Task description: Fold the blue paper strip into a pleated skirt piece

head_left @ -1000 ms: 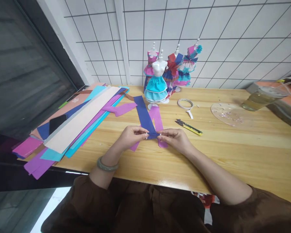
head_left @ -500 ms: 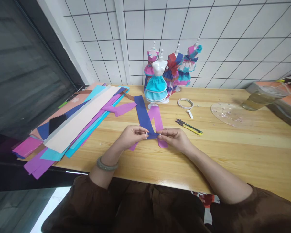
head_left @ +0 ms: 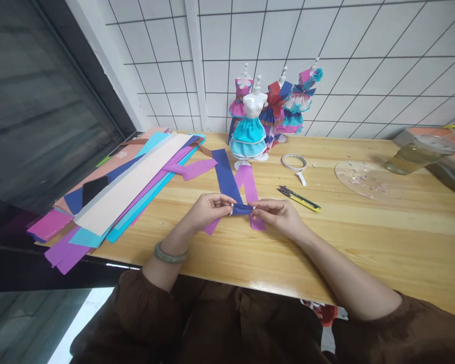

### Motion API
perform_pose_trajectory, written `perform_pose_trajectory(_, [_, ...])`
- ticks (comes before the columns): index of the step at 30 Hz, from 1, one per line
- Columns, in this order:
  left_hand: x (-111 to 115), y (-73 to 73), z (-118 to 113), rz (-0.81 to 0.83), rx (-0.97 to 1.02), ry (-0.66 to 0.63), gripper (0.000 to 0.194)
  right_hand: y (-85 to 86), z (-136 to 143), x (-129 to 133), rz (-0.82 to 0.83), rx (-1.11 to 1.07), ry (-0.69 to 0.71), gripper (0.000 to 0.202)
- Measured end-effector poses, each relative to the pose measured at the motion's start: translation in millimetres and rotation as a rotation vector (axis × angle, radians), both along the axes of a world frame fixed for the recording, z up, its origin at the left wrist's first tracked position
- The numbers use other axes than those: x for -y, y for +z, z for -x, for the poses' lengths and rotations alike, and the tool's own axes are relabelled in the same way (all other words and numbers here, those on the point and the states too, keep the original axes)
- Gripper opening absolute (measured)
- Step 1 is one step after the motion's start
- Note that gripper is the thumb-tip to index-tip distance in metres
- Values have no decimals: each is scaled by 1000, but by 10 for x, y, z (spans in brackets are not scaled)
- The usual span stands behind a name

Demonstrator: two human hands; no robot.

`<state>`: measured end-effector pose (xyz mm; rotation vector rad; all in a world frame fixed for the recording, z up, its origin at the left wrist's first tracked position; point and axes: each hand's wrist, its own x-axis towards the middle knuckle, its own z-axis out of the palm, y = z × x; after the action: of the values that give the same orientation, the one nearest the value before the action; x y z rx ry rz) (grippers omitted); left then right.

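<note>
A dark blue strip (head_left: 226, 174) runs toward me over the wooden table, and its near end is gathered into folds between my hands. My left hand (head_left: 214, 208) pinches the left side of the folds with thumb and fingertips. The right side is pinched by my right hand (head_left: 275, 213). Under and beside the blue strip lies a purple strip (head_left: 251, 187), folded so that its two ends spread apart toward me. A bangle is on my left wrist.
Several dressed mini mannequins (head_left: 249, 136) stand by the wall. Coloured strips (head_left: 132, 184) and a dark phone (head_left: 94, 191) lie left. Right are a tape roll (head_left: 293, 162), yellow snips (head_left: 299, 198), a clear round plate (head_left: 360, 179) and a drink cup (head_left: 411, 157).
The view has shifted slightly, so the scene sits a little further right. Both hands keep their pinch, and the blue folds between them look a little more bunched.
</note>
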<state>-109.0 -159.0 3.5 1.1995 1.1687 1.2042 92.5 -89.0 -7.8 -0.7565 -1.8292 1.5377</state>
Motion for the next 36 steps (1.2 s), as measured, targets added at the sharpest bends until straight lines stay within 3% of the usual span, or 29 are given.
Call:
perform_pose_trajectory(11, [3,3,4,4,58,-15,21,61,-27,-3,47,8,19,29])
perform_pose_trajectory(15, [10,22,-2,0,55,-15,21,78,-23,3,14,25,23,19])
perform_pose_trajectory(28, [23,53,0,-58,15,-48,20,5,19,-1,61,-23,-17,23])
perform_pose_trajectory(36, [-1,-19,-50,-78,-35,49,22,-11,42,3,44,-9,-17,25])
